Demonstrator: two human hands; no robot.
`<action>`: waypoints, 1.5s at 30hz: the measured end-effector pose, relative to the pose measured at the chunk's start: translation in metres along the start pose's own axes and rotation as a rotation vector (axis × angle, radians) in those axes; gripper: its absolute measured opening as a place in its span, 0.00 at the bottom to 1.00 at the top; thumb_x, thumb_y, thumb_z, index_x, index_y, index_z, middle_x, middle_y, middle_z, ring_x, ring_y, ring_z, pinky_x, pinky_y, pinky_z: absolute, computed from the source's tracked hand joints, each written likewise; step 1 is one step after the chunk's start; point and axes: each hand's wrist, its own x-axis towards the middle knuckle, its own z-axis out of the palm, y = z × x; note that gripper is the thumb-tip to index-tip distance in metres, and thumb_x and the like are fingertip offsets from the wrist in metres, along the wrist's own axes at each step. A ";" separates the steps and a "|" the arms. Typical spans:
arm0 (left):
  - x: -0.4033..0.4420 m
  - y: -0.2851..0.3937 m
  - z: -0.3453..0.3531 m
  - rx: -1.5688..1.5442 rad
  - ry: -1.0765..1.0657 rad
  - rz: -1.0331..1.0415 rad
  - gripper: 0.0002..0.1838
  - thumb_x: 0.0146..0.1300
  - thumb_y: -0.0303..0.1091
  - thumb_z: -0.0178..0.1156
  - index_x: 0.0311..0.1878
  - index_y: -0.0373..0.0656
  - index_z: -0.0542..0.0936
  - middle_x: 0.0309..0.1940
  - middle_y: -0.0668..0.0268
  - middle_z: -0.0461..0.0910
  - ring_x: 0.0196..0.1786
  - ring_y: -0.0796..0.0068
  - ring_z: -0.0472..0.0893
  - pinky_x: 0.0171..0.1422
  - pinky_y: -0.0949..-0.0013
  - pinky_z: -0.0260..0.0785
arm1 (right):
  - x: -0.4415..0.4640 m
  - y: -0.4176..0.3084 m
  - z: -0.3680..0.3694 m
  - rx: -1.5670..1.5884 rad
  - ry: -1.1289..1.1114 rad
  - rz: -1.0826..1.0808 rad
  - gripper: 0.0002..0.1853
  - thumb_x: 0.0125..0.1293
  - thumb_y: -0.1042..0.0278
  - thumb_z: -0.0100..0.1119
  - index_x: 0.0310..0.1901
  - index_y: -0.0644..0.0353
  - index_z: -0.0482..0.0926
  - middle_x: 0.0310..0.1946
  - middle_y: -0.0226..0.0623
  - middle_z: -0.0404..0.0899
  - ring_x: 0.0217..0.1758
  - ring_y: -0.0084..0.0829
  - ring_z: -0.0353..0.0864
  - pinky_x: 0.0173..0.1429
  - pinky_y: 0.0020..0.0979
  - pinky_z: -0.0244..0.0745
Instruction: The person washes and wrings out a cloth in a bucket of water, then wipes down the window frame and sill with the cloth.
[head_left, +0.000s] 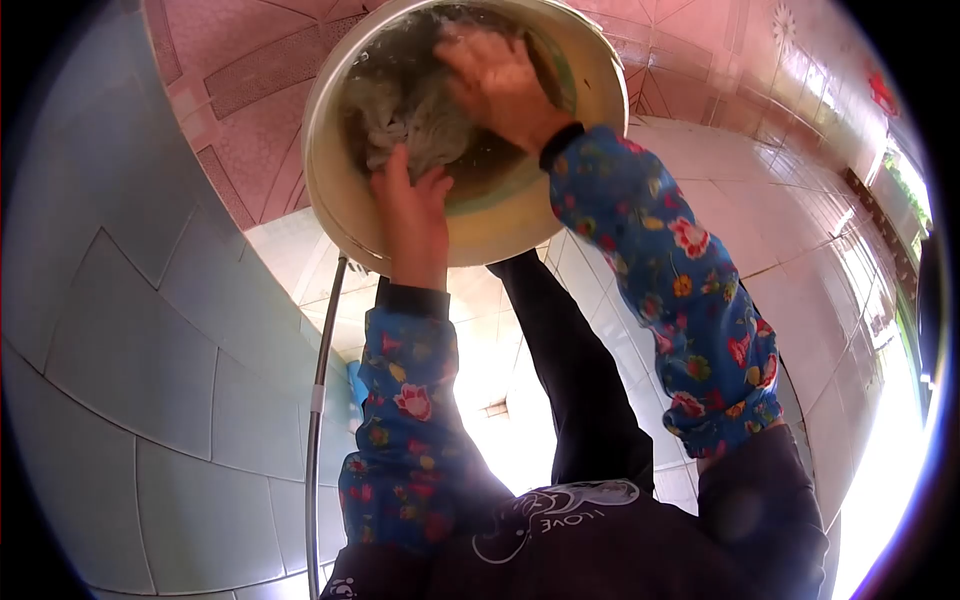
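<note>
A round cream-coloured bucket (pixel 330 200) holds murky water with a crumpled pale cloth (pixel 425 125) in it. My left hand (pixel 412 205) reaches over the near rim, its fingers apart and their tips against the cloth's near edge. On the far right side of the cloth, my right hand (pixel 500 85) is stretched out palm down, its fingers slightly blurred and partly over the water. Neither hand visibly grasps the fabric. Blue floral sleeve covers (pixel 670 270) with dark cuffs cover both my forearms.
Pink patterned tiles (pixel 260 90) lie beyond the bucket. A grey-blue tiled wall (pixel 130 380) rises at left, with a thin metal pole (pixel 318 400) beside it. Pale glossy tiles (pixel 780 230) are at right, near a bright opening. My dark-trousered leg (pixel 580 380) is below the bucket.
</note>
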 end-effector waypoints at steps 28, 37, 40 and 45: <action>-0.015 0.000 0.027 -0.083 -0.160 -0.075 0.19 0.69 0.40 0.52 0.60 0.46 0.70 0.53 0.66 0.75 0.56 0.67 0.76 0.59 0.58 0.70 | 0.014 -0.009 0.005 0.587 -0.147 0.404 0.12 0.58 0.55 0.60 0.35 0.55 0.75 0.27 0.49 0.78 0.33 0.54 0.77 0.38 0.45 0.75; -0.011 0.004 0.024 0.182 0.089 -0.003 0.39 0.63 0.45 0.57 0.74 0.56 0.50 0.65 0.64 0.63 0.58 0.59 0.68 0.48 0.56 0.66 | -0.038 -0.007 0.010 0.322 -0.329 0.581 0.34 0.56 0.45 0.67 0.52 0.68 0.73 0.44 0.57 0.79 0.50 0.54 0.79 0.51 0.47 0.75; -0.019 0.006 0.036 0.251 0.070 -0.025 0.43 0.63 0.48 0.57 0.76 0.59 0.45 0.68 0.65 0.57 0.59 0.57 0.66 0.48 0.56 0.66 | -0.042 0.000 0.040 0.321 -0.597 0.804 0.28 0.50 0.49 0.70 0.44 0.65 0.78 0.43 0.53 0.80 0.49 0.53 0.79 0.52 0.47 0.76; -0.001 -0.003 0.000 0.096 -0.143 -0.218 0.31 0.66 0.57 0.53 0.69 0.59 0.61 0.61 0.68 0.69 0.56 0.56 0.72 0.54 0.46 0.68 | -0.053 -0.036 -0.002 0.687 -0.082 0.575 0.20 0.49 0.60 0.70 0.41 0.62 0.82 0.46 0.46 0.81 0.50 0.46 0.78 0.53 0.43 0.74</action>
